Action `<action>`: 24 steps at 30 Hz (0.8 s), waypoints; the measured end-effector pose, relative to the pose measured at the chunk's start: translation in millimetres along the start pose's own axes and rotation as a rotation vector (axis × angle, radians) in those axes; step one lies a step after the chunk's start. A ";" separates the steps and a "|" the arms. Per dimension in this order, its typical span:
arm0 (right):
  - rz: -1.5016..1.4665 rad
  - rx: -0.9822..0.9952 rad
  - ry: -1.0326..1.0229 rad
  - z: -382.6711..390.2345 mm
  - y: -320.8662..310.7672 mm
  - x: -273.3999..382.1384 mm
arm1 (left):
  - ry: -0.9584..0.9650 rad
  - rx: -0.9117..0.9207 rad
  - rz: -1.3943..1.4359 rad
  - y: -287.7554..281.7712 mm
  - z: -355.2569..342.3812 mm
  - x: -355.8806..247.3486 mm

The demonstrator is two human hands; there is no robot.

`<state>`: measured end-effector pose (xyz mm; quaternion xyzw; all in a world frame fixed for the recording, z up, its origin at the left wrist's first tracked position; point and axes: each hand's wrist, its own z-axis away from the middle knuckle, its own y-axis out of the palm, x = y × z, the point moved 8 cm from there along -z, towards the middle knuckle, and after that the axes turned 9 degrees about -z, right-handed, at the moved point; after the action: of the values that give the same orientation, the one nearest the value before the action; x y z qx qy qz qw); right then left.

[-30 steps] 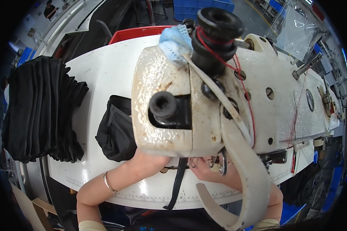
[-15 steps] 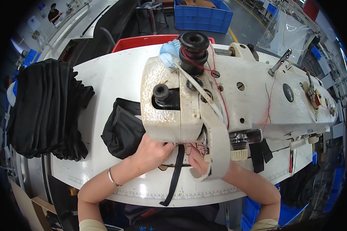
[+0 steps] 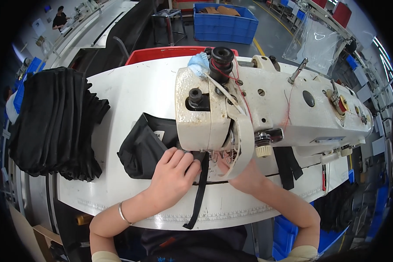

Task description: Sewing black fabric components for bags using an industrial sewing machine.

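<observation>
A black fabric piece [image 3: 140,150] with a small white label lies folded on the table, left of the white sewing machine [image 3: 205,131]. Curled in over its right edge, beside the needle area, is my left hand [image 3: 174,174], its fingers closed on the fabric. A narrow black strap [image 3: 200,192] runs from under the machine head toward the table's front edge. My right hand [image 3: 245,175] is at the right of the needle area; the curved white lever [image 3: 244,148] and metal parts partly cover its fingers, so their grip is hidden.
A tall stack of black fabric pieces [image 3: 52,124] stands at the left. More black straps [image 3: 286,168] and red-handled tool [image 3: 323,177] lie to the right. Behind the table are a red bin [image 3: 161,53] and a blue crate [image 3: 225,28]. A ruler scale [image 3: 153,217] follows the front edge.
My left hand has drawn back slightly from under the machine head, its knuckles now in plain sight. The fabric's white label has come into view. The whole view has shifted a little.
</observation>
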<state>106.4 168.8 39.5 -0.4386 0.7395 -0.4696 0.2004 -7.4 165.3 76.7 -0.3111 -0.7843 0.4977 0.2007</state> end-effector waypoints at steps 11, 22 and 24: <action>0.067 0.140 -0.253 -12.4 0.4 44.4 | -0.106 0.096 0.245 2.8 -3.6 11.1; 0.245 0.175 -0.309 21.0 8.4 50.2 | 0.185 -0.010 -0.041 2.8 15.8 -14.7; -0.383 0.108 -0.019 18.8 10.3 33.6 | 0.189 -0.033 -0.054 1.6 11.1 -19.1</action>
<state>97.1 132.7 25.4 -0.5641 0.6147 -0.5339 0.1375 0.0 145.4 70.4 -0.3387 -0.7782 0.4473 0.2820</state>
